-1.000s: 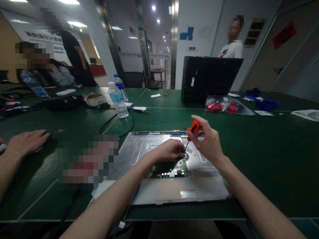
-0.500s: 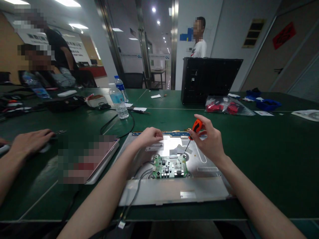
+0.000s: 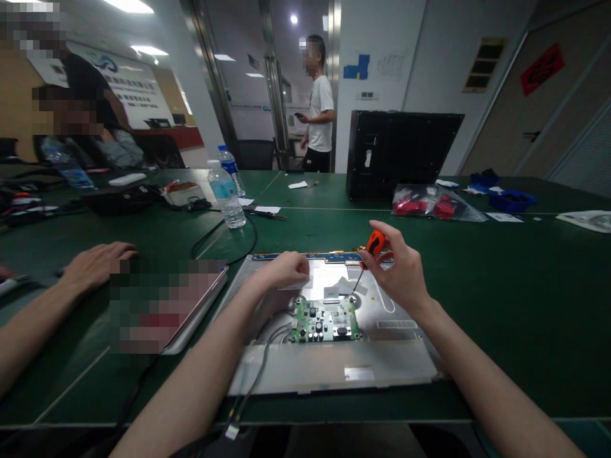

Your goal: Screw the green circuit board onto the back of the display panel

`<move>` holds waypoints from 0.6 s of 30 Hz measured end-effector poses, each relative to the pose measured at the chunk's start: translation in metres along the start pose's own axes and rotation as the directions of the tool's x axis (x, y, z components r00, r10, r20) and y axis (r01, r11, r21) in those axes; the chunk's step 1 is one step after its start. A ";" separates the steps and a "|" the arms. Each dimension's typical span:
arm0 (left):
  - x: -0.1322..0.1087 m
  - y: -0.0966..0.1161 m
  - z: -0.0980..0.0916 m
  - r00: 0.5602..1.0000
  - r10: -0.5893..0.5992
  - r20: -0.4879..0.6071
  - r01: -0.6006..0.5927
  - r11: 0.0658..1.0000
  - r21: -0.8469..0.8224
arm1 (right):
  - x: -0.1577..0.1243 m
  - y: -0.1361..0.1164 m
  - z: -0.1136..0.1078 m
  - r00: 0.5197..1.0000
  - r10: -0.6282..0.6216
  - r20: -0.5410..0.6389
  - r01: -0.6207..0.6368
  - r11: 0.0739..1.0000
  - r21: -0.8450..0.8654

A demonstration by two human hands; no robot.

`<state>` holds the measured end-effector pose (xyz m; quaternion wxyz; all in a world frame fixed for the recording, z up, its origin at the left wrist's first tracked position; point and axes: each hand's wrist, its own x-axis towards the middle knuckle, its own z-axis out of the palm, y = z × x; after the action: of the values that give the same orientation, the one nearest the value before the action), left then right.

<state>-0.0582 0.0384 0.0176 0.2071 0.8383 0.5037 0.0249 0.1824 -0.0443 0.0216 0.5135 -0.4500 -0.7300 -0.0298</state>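
My right hand (image 3: 401, 261) pinches the orange and black handle of a small screwdriver (image 3: 375, 243). Its thin shaft slants down to the top right corner of a green circuit board (image 3: 325, 320). The board lies on the silvery back of a flat display panel (image 3: 401, 366), with grey cables (image 3: 267, 356) leaving its left side. Loosely curled, my left hand (image 3: 286, 268) rests over the panel's upper left part, beside a pale tape area; no object shows in its fingers. A blue strip board (image 3: 329, 257) runs along the panel's far edge.
A co-worker's hand (image 3: 98, 264) lies on the green table at left, by a pink-topped box (image 3: 176, 312). Water bottles (image 3: 228, 197) stand behind it. Farther right are a black case (image 3: 403, 152), a bag with red items (image 3: 429, 205) and a blue tray (image 3: 513, 201).
My left hand has curled and settled slightly lower; the screwdriver stays at the board's corner. The co-worker's hand moved right. A standing person in the background has walked left.
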 end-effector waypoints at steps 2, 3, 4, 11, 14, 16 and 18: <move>0.000 0.002 0.000 1.000 0.012 -0.011 -0.012 1.000 0.011 | 0.000 0.000 0.000 1.000 -0.001 -0.008 0.001 1.000 -0.001; 0.000 0.003 0.000 1.000 0.020 -0.018 -0.020 1.000 0.016 | 0.000 -0.001 0.000 1.000 0.000 -0.012 0.000 1.000 -0.002; -0.001 0.005 -0.001 0.999 0.030 -0.026 -0.029 0.999 0.019 | 0.001 -0.001 0.000 1.000 0.003 -0.016 -0.003 1.000 -0.002; -0.021 0.033 -0.005 0.983 0.177 -0.051 -0.179 0.983 -0.032 | 0.001 -0.001 -0.003 1.000 0.016 -0.021 -0.016 1.000 -0.005; -0.044 0.054 0.005 0.962 0.272 -0.036 -0.274 0.959 -0.075 | 0.002 -0.002 -0.004 1.000 0.011 -0.026 -0.011 1.000 0.002; -0.059 0.067 0.017 0.918 0.393 -0.051 -0.396 0.911 -0.116 | 0.002 -0.003 -0.005 1.000 0.006 -0.029 -0.006 1.000 0.015; -0.071 0.077 0.030 0.885 0.463 -0.045 -0.465 0.882 -0.070 | 0.002 -0.003 -0.007 1.000 0.003 -0.026 -0.002 1.000 0.031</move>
<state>-0.0215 -0.0636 0.0306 0.2214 0.9252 0.2898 0.1047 0.1853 -0.0478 0.0274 0.5297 -0.4427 -0.7231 -0.0237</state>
